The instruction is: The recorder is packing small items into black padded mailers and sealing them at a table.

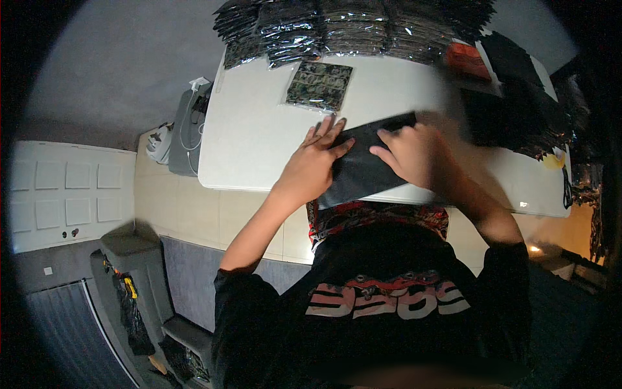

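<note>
A piece of black cloth [362, 167] lies at a slant on the white table [252, 131], and its lower end hangs over the front edge. Flat on the cloth's left side rests my left hand [313, 165], fingers spread and partly on the bare tabletop. My right hand [418, 153] is over the right part of the cloth, slightly blurred, with thumb and forefinger apart; its other fingers are partly hidden. Just beyond my left fingertips is a folded camouflage-patterned fabric item [319, 86] in a clear plastic bag.
Stacks of plastic-bagged dark items [354, 31] line the table's far side. On the right are an orange packet [468, 61], a heap of black cloth [505, 116] and a small yellow object [555, 161]. A grey sofa [131, 243] stands behind on the left, beyond the tiled floor [248, 209].
</note>
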{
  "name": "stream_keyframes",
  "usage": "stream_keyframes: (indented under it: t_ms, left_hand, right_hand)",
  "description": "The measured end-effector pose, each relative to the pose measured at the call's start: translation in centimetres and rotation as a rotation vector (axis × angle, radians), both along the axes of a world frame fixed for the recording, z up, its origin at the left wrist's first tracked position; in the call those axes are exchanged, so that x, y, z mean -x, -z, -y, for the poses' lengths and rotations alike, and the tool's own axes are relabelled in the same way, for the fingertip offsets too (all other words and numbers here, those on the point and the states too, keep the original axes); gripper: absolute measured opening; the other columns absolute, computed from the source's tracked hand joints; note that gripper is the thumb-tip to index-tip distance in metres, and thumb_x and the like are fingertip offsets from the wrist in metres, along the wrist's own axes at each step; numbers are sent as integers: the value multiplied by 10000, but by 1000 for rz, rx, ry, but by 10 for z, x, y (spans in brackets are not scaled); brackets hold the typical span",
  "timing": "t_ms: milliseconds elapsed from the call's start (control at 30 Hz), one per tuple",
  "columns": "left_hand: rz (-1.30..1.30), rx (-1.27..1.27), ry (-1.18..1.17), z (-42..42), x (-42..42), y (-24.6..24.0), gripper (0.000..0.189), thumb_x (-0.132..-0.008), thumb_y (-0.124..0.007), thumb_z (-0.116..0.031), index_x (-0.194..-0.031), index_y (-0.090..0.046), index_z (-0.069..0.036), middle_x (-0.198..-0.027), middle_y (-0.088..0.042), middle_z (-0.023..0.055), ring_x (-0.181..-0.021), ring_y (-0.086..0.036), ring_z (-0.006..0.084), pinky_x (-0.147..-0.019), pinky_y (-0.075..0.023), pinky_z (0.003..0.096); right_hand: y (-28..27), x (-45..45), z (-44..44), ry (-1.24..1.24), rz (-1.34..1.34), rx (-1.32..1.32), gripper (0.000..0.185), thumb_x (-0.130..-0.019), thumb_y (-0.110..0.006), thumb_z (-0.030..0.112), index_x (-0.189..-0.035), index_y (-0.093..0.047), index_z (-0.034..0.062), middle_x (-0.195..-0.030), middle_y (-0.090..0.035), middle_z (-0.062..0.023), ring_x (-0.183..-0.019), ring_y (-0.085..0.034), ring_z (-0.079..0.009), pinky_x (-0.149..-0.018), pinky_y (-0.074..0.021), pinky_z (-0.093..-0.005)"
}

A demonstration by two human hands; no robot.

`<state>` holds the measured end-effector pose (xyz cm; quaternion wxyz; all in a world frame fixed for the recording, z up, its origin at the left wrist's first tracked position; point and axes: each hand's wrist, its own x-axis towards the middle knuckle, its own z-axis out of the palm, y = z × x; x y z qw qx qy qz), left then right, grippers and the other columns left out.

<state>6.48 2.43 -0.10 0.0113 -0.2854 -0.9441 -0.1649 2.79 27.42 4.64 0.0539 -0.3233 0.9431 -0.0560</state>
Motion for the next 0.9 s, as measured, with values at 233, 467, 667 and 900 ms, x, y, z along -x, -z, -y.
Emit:
stream_keyframes:
  t_ms: [233,467,667,900]
  left_hand:
    - [28,91,-33,56,-13,-8,659,-775,-584,116,-1353,-708,-173,-1635,-423,135,-1538,-324,408,-1247,-305,586]
    - [42,307,-415,107,-26,-15,498,-966,-552,-49,-1442,-627,-176,-1615,-432,191,-1471,-372,529,-1178,-381,620]
    - [6,244,-591,139,-40,6,476,-1038,-543,-177,-1514,-545,-152,-1607,-411,246,-1468,-394,501,-1151,-409,608]
    - [-67,170,-524,139,3,11,488,-1046,-500,-158,-1530,-510,-94,-1627,-385,248,-1482,-381,487,-1166,-375,620]
  right_hand:
    - [37,103,77,-350,-237,322,331,-1010,-534,128,-1297,-676,46,-1384,-658,-143,-1265,-630,-355,-1040,-527,-490]
    - [97,173,131,-597,-142,387,417,-995,-507,65,-1402,-579,9,-1540,-531,-151,-1448,-475,-333,-1206,-391,-453]
    - [91,132,70,-404,-206,201,456,-1016,-510,71,-1465,-523,-6,-1562,-491,-195,-1487,-424,-335,-1245,-352,-436]
    - [75,60,5,-5,-358,8,508,-977,-573,137,-1456,-521,-22,-1509,-511,-264,-1421,-491,-381,-1166,-429,-475]
